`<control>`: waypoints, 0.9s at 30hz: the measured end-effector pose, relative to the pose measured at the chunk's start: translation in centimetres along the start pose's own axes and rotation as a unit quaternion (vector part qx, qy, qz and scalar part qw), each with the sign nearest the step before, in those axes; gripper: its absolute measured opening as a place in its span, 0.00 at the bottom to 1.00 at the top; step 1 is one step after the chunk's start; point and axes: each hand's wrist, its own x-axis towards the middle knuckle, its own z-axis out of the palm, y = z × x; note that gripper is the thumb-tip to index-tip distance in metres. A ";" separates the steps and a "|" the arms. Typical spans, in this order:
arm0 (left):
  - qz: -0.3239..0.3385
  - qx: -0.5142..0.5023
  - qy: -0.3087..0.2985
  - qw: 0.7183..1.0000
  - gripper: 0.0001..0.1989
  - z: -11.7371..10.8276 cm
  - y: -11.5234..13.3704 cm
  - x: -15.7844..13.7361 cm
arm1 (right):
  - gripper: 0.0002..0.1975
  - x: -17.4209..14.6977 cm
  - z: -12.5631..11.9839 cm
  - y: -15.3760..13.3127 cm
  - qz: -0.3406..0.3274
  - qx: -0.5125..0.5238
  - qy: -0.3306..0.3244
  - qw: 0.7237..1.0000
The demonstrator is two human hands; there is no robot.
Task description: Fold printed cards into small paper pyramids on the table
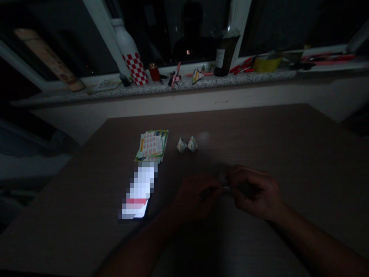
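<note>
Centrally, pale piece: is showing over the table, its shape too dark to tell.
Left hand: is pinching its left end, mostly in shadow.
Right hand: is gripping its right end, curled closed.
Folded papers: two are resting beyond the hands.
Phone: is glowing just beside the card stack.

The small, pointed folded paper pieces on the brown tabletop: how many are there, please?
2: the left piece is right of the stacked, printed paper sheets; the right piece sits beside the left one. The left hand or right hand may hide more.
</note>
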 end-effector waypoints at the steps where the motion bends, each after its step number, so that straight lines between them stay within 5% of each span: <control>1: -0.009 -0.006 0.005 1.000 0.06 0.0 0.0 0.0 | 0.07 0.0 0.0 0.0 0.003 -0.001 0.001 1.000; 27: -0.004 -0.014 0.080 0.997 0.07 1.1 0.8 -0.1 | 0.03 -0.5 0.7 -0.2 0.114 0.005 -0.005 0.993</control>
